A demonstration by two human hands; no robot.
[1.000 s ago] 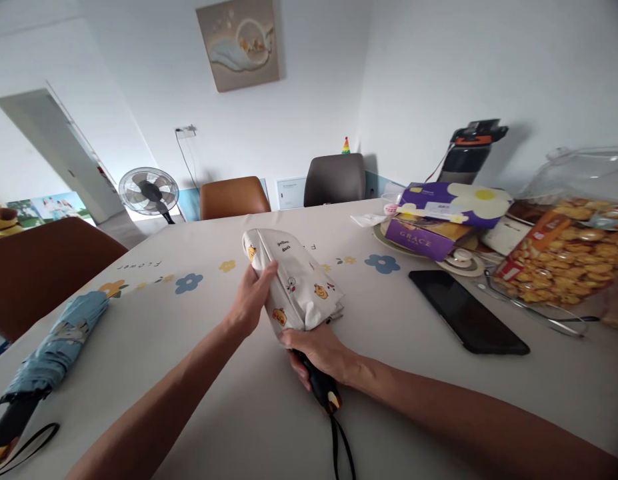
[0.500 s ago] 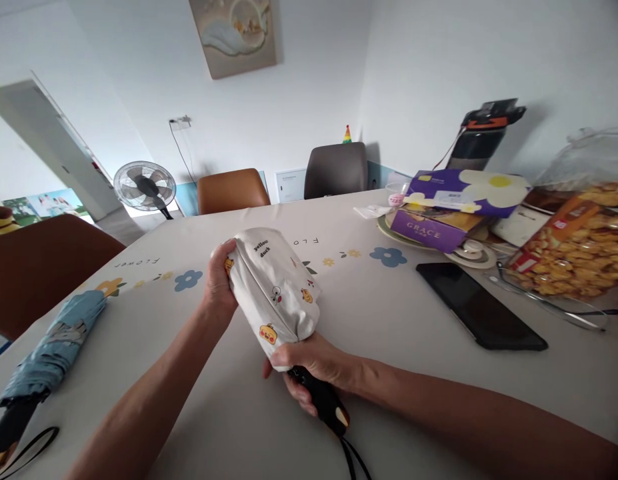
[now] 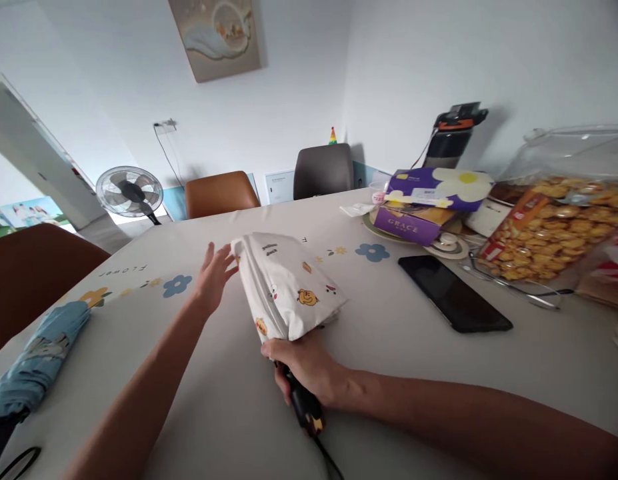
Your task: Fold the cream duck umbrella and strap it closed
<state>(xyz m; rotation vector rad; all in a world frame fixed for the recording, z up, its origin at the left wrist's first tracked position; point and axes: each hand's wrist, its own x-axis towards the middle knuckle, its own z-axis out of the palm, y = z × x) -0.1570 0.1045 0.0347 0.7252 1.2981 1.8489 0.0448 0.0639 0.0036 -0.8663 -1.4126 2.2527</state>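
1. The umbrella point(image 3: 283, 287) is folded. Its cream-white canopy is printed with small yellow cartoon ducks and black lettering, and the cloth is loosely bunched rather than wound tight.
2. Its black handle point(image 3: 305, 408) has a yellow mark at the end, and a thin black strap point(image 3: 329, 461) trails from it.
3. It sits slanted near the middle of the counter point(image 3: 389, 333), top end pointing away. The handle end is nearest the person, gripped in the right hand point(image 3: 301, 360).

matt cloth umbrella point(image 3: 283, 290), glossy black phone point(image 3: 453, 293).
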